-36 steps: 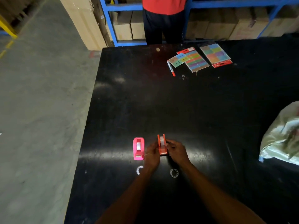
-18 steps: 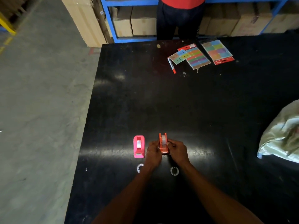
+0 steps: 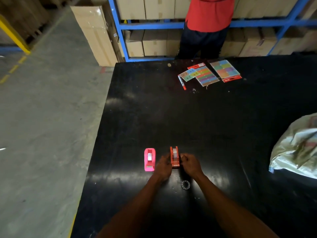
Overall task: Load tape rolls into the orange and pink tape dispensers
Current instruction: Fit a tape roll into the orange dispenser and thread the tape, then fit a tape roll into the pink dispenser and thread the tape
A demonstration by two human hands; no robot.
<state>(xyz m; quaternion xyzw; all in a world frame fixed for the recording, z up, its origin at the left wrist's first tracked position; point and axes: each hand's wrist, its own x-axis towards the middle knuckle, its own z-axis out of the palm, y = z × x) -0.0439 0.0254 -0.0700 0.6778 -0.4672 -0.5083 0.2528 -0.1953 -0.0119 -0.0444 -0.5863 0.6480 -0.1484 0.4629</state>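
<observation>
The orange tape dispenser stands on the black table near its front, with a clear tape roll seated in its slot. My left hand grips its left side and my right hand grips its right side. Just to the left lies the pink tape dispenser, apart from my hands, with a whitish tape roll in it. A small clear ring, like an empty tape core, lies on the table below my right hand. A second ring seen earlier is hidden under my left wrist.
At the far side lie colourful sticker sheets and a red marker. A crumpled plastic sack sits at the right edge. A person in a red shirt stands behind the table by blue shelving with cartons. The table's left edge drops to concrete floor.
Both hands stay on the orange dispenser. The camera view has tilted, and the left wrist now covers the left ring.
</observation>
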